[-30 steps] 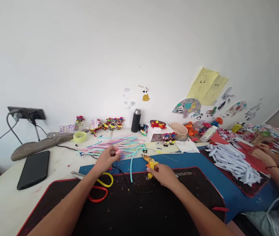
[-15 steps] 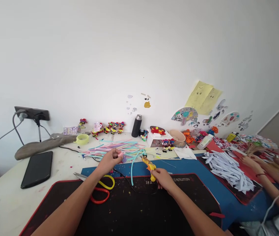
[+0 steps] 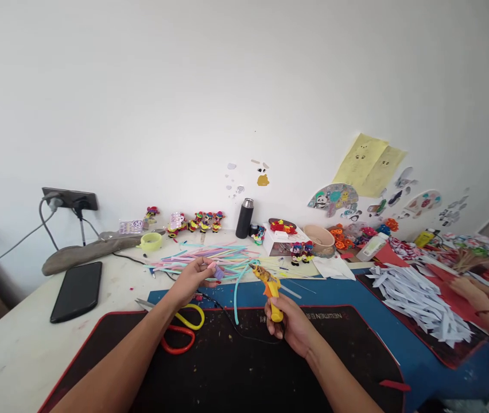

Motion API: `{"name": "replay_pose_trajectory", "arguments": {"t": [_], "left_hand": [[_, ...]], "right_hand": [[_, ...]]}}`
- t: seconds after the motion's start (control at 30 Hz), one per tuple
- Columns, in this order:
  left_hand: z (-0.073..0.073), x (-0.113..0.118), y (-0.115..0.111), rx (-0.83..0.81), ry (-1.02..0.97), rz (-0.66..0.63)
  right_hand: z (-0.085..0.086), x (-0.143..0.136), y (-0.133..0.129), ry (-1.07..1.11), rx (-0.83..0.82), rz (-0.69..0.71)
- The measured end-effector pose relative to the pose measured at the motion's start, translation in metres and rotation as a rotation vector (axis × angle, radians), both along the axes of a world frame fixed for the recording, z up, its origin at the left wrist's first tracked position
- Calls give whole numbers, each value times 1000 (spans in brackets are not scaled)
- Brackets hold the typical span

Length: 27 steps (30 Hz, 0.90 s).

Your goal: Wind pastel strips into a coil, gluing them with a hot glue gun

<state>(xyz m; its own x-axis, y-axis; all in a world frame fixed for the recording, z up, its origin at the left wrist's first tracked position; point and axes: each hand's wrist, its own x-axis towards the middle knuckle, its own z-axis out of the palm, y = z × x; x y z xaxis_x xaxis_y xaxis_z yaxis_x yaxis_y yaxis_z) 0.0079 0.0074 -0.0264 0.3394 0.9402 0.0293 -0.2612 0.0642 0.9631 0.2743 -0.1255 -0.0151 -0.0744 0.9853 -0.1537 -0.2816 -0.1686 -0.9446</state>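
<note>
Black mat (image 3: 236, 370): above its twelve-o'clock edge, right hand (image 3: 292, 328) wrapped round handle of yellow glue gun (image 3: 271, 288); long axis five-to-eleven, nozzle toward eleven, appearing larger than earlier. Left hand (image 3: 191, 281): pinching small purple-pink piece (image 3: 218, 273) at gun's ten o'clock.

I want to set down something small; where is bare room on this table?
Probably best: the black mat, nearly bare between the forearms. Also the white tabletop, bordered by the black device and the mat's left edge. Crowded: pastel strips beyond the left hand, figurines along the wall.
</note>
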Motion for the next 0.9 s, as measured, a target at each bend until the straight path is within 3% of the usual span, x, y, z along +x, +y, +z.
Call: {"name": "replay_pose_trajectory", "arguments": {"t": [0.17,0.27,0.47,0.73,0.9], "left_hand": [[3,1,0,-49,-82,25],[2,1,1,-47,-58,43],[-8,0,6,-2,32,20],[-11,-1,9,-6,62,3],[-9,-1,9,-31,84,39]], "right_hand": [[16,-14,-4,224,102,146],[10,-26,7,318,59,171],[-8,-47,33,303,47,157],[4,-43,66,477,73,221],[-7,-46,78,453,72,220]]}}
